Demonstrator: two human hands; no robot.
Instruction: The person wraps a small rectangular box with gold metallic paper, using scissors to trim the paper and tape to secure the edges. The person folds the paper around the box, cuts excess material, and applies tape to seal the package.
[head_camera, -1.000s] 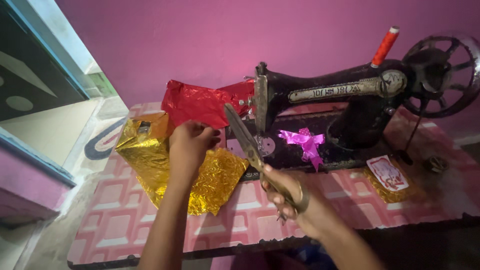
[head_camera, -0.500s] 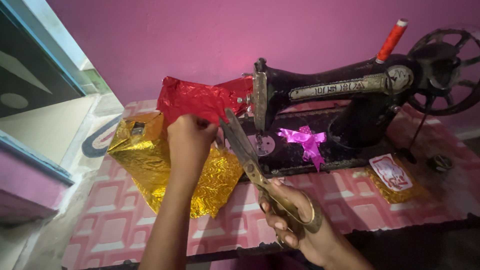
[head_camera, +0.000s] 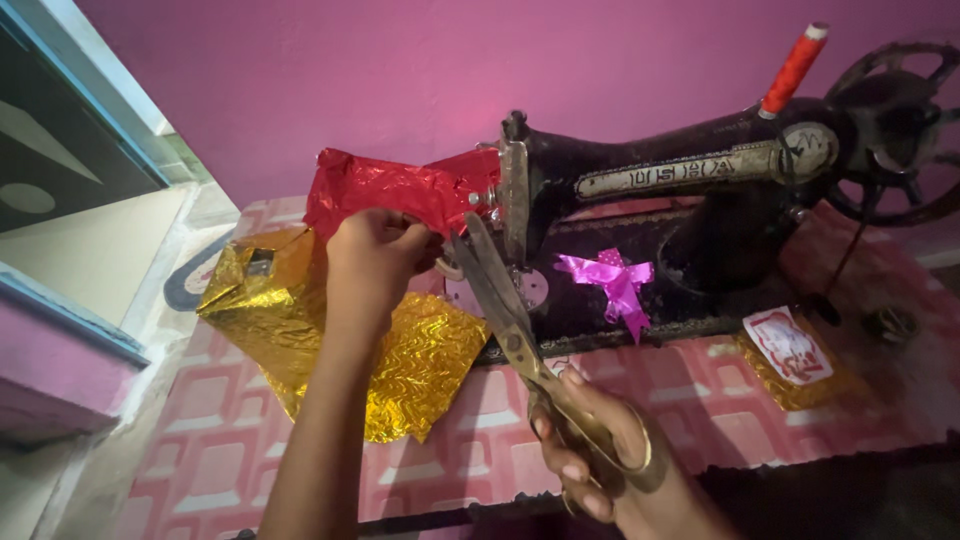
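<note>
My left hand (head_camera: 372, 258) pinches the lower edge of a crinkled red foil sheet (head_camera: 392, 190), which is lifted above the table beside the sewing machine's needle end. In my right hand (head_camera: 610, 460) I hold a pair of large brass-handled scissors (head_camera: 510, 320). Their blades point up and left, and the tips sit right next to the red foil by my left fingers. Whether the blades touch the foil I cannot tell. A crumpled gold foil sheet (head_camera: 310, 320) lies flat on the table under my left forearm.
A black hand-wheel sewing machine (head_camera: 700, 190) with a red thread spool (head_camera: 792, 70) stands at the back right. A shiny magenta ribbon bow (head_camera: 612, 282) rests on its bed. A small gold packet with a red-and-white label (head_camera: 790, 350) lies on the pink patterned table (head_camera: 480, 450).
My left hand has lifted the red foil slightly higher. The scissors have swung closer to the foil's edge, while my right hand has dropped lower and to the right.
</note>
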